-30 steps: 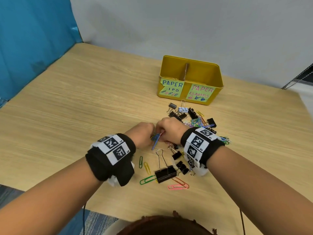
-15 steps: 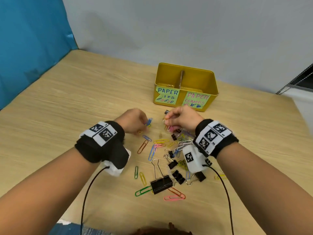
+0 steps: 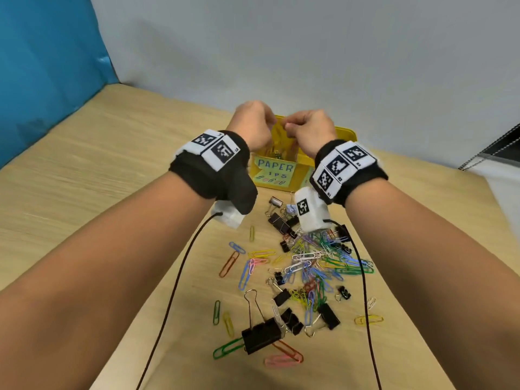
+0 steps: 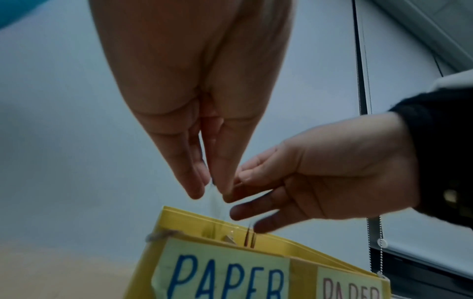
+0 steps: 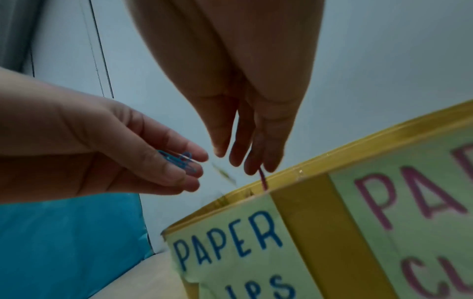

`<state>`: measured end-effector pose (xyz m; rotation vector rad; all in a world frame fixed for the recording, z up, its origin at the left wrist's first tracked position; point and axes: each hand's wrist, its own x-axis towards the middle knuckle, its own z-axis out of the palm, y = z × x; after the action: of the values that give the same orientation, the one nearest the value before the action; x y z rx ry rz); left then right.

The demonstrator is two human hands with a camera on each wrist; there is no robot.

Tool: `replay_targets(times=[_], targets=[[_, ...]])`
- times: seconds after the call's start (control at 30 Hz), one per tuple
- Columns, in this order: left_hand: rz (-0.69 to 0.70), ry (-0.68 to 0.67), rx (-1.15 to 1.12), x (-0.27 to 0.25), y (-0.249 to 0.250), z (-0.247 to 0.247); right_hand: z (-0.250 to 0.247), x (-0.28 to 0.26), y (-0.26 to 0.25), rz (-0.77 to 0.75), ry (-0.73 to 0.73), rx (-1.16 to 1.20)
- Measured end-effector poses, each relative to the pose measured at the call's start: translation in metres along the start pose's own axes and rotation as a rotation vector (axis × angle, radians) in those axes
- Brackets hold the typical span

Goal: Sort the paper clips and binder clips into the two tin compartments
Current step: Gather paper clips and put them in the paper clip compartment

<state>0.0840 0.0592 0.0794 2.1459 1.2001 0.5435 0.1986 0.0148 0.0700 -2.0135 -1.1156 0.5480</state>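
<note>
Pale wall and a wooden table (image 3: 84, 192) frame the moment: both hands hang over the yellow tin (image 3: 344, 136), above its left compartment, labelled for paper clips. The left hand (image 5: 122, 153) cradles a few blue paper clips (image 5: 179, 160) on loosely curled fingers, held lightly rather than clamped. The right hand (image 4: 320, 182) has fingers pointing down and parted; a pink clip (image 5: 262, 180) hangs at its fingertips just above the rim, and whether it is pinched or falling cannot be told. At six o'clock from the tin lies the unsorted pile (image 3: 309, 266) of coloured clips, with black binder clips (image 3: 261, 334) mixed in. Paper clips look featherlight, springy and prone to tangle, best pinched flat across the loops. Binder clips seem heavier and stiff, best lifted by the body or wire handles.
</note>
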Motion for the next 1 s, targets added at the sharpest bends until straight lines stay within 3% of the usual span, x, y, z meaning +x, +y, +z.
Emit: replay_targets(times=[0.1,0.2,0.3,0.37,0.43,0.5,0.53,0.6,0.8,0.9,1.0], targets=[[0.037,-0.02,0.007,-0.008,-0.005,0.0,0.001,-0.011,0.008,-0.023,0.013,0.042],[0.08,0.069,0.003,-0.022,-0.008,0.0,-0.002,-0.034,0.015,-0.087,0.031,0.055],[0.118,0.105,0.025,-0.048,-0.021,0.001,-0.002,-0.066,0.022,-0.128,-0.104,0.078],[0.127,0.012,0.017,-0.078,-0.039,0.005,0.001,-0.091,0.031,-0.09,-0.298,0.055],[0.08,-0.226,0.099,-0.107,-0.058,0.014,0.008,-0.11,0.037,-0.037,-0.501,-0.072],[0.012,-0.495,0.294,-0.128,-0.071,0.025,0.019,-0.122,0.037,-0.053,-0.663,-0.378],[-0.005,-0.564,0.357,-0.136,-0.073,0.03,0.025,-0.126,0.036,-0.082,-0.703,-0.54],[0.003,-0.608,0.383,-0.151,-0.071,0.031,0.039,-0.135,0.032,-0.17,-0.72,-0.718],[0.007,-0.711,0.342,-0.191,-0.083,0.015,0.05,-0.155,0.038,-0.246,-0.84,-0.727],[-0.022,-0.752,0.394,-0.204,-0.09,0.014,0.041,-0.161,0.041,-0.264,-0.768,-0.737],[-0.018,-0.699,0.415,-0.21,-0.089,0.022,0.038,-0.167,0.047,-0.234,-0.737,-0.799]])
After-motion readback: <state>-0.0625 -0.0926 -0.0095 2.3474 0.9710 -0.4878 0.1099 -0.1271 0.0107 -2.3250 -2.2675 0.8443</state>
